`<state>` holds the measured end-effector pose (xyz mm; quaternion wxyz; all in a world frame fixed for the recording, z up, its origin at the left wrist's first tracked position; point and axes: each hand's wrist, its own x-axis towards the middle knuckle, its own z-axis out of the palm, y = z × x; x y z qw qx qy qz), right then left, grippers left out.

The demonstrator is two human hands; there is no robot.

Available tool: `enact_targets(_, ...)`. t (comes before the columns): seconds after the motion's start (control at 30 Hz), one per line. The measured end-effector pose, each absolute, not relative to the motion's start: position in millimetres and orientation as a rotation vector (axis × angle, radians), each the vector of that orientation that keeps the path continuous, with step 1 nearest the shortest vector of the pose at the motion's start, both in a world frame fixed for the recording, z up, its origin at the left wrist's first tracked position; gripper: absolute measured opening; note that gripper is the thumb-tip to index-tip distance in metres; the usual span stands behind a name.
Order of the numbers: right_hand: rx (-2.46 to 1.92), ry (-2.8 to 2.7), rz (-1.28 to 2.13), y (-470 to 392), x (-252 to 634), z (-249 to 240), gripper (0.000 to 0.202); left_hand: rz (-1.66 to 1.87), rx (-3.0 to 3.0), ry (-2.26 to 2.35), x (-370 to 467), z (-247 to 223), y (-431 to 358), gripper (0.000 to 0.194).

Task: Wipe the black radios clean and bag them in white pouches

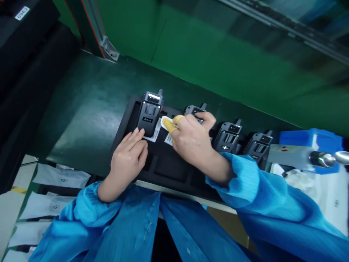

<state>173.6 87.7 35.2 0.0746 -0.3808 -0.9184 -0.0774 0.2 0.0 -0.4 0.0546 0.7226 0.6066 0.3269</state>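
Observation:
A black handheld radio (149,113) marked "Riton" lies in a dark foam tray (170,165), its stubby antenna towards the wall. My left hand (128,153) rests its outstretched fingertips on the lower end of this radio. Yellow covers sit on fingers of my right hand (192,136), which is closed on a small white wiping cloth (165,123). Partly hidden behind that hand is a second radio (192,109). Two more radios, one nearer (228,136) and one farther right (257,145), continue the row. White labels (154,137) with print show beside the radios.
At the right stand a blue bin (297,136) and a clear bottle (289,155) with a metal top. Lower left, several pale pouches (61,176) lie in a row. Black cases (24,54) are stacked at upper left, near a metal post (94,29). A green wall (191,47) rises behind.

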Motion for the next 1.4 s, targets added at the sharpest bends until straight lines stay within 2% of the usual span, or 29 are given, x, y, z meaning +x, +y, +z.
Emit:
enact_targets(0.23,-1.516,-2.499,-0.304,98,242,49,0.023,1.082,2.235,1.824,9,10,-2,0.01)
enact_targets(0.37,-1.636,-2.413,-0.294,111,267,48,0.025,1.05,2.315,1.599,44,20,-3,0.012)
enact_targets(0.47,-1.63,-2.444,-0.229,118,266,46,0.028,0.906,2.352,1.465,74,19,-2,0.02)
enact_targets(0.6,-1.56,-2.535,-0.123,125,245,45,0.033,0.77,2.379,1.531,94,9,1,0.028)
enact_targets(0.87,-1.35,-2.728,0.049,128,234,50,0.04,0.696,2.472,1.578,94,8,3,0.024)
enact_targets(1.1,-1.317,-2.736,-0.044,123,254,47,0.037,0.682,2.446,1.59,95,8,3,0.023)
enact_targets(1.4,-1.51,-2.569,-0.113,126,245,53,0.036,0.714,2.429,1.587,95,7,2,0.022)
